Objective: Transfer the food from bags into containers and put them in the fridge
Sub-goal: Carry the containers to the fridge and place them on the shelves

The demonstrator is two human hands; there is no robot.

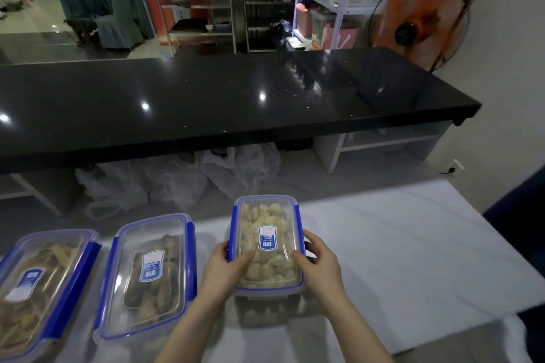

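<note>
A clear lidded container (267,215) with blue clips, full of pale food chunks, is held a little above the white table (398,244). My left hand (224,268) grips its left side, thumb on the lid. My right hand (317,262) grips its right side the same way. To the left, a second lidded container (147,274) with dark brown rolls lies on the table. A third container (38,283) with brown strips lies at the far left, partly cut off by the frame edge.
A long black counter (236,103) runs across behind the table. Crumpled plastic bags (182,180) lie under it on a lower surface. An orange fan (418,23) stands at the back right. A dark object (519,215) borders the table's right edge.
</note>
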